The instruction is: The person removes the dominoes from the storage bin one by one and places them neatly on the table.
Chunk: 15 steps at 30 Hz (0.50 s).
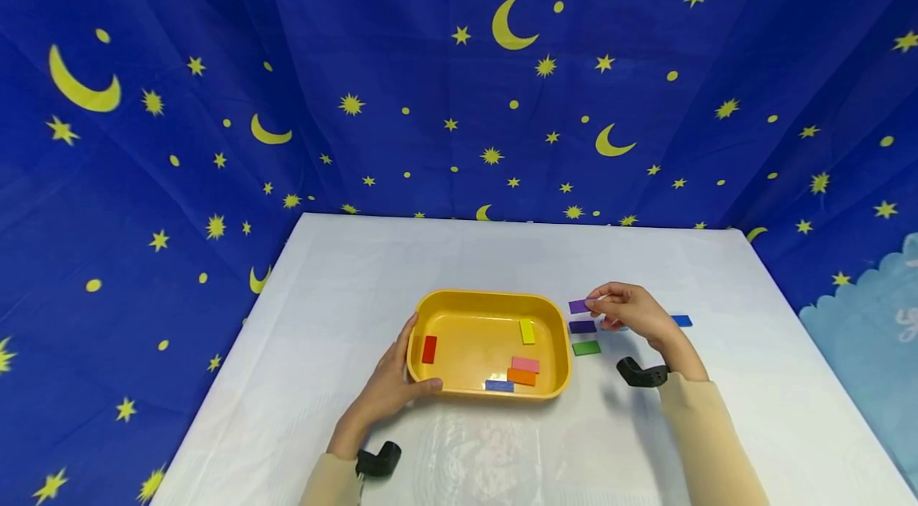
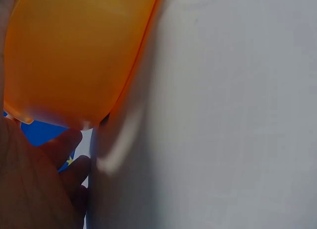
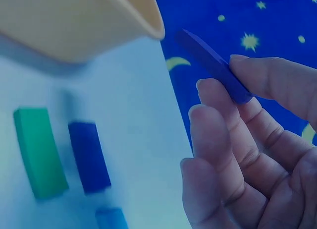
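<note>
A yellow-orange plastic tray stands on the table. My left hand grips its left end, thumb along the near rim and fingers at the side wall; the left wrist view shows the outer wall of the tray close up. Just beyond the tray's right end, my right hand pinches a flat purple block between thumb and fingers, raised above the table. Below it lie a dark purple block and a green block. A light blue block shows partly near my right hand.
Inside the tray lie a red block, a yellow block, a pink block, an orange block and a blue-violet block. Another blue block lies beyond my right wrist. A starry blue curtain surrounds the white table.
</note>
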{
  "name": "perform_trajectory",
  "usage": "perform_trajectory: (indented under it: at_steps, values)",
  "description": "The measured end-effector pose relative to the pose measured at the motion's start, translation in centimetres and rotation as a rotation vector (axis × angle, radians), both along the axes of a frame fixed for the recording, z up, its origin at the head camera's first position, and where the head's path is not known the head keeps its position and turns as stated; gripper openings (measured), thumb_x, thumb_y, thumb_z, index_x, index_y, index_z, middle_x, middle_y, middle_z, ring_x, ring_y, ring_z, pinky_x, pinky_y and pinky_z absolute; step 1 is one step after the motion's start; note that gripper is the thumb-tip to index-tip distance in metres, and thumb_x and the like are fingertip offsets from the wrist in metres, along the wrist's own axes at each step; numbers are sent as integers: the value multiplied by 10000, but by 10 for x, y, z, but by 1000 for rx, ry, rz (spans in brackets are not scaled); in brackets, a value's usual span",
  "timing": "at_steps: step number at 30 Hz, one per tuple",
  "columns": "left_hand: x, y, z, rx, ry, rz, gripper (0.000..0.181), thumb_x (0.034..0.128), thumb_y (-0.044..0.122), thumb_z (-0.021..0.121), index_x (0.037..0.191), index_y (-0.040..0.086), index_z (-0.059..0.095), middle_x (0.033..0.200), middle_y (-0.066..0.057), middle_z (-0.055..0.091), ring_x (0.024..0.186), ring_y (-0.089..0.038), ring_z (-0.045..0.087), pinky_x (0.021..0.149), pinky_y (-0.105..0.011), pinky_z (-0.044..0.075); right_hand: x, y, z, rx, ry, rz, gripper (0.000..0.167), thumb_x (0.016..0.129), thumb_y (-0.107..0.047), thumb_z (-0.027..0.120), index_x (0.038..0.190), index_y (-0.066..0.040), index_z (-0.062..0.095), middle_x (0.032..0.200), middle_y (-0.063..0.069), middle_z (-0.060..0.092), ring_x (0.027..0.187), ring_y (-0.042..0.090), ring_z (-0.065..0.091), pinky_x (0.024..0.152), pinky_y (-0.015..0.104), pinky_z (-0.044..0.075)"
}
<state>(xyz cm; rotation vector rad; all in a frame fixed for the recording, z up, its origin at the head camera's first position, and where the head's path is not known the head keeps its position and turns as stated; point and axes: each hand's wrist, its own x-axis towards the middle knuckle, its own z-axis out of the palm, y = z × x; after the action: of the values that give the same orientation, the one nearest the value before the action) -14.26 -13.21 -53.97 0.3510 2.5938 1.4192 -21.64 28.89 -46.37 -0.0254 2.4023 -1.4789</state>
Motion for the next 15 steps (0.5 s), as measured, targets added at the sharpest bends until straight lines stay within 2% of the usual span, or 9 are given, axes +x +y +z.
perform_trajectory:
  at_steps: [3, 6, 15]
  values:
    - [0, 0, 0, -1, 2, 1, 1100, 732, 468, 785, 1521, 377, 25, 1528, -172, 222, 1329, -440, 262, 986, -688, 214, 4, 10, -2, 6, 4, -14, 409, 894, -317, 673, 1102, 28, 600, 929, 215, 662, 743, 379, 615, 712, 433, 523]
    - [0, 0, -1, -2, 4, 6, 1092, 732, 469, 784, 1520, 384, 33, 1522, -172, 236, 1326, -439, 269, 984, -688, 218, 7, 19, -6, 22, -3, -28, 421, 892, -326, 675, 1116, 24, 609, 935, 188, 674, 718, 324, 619, 686, 398, 519]
    - [-1, 0, -4, 5, 31, 7, 1089, 727, 468, 786, 1522, 380, 47, 1512, -175, 258, 1317, -444, 283, 969, -697, 231, 13, 40, -27, 59, -90, -54, 393, 862, -303, 711, 1090, 5, 625, 898, 97, 688, 702, 195, 598, 646, 353, 504]
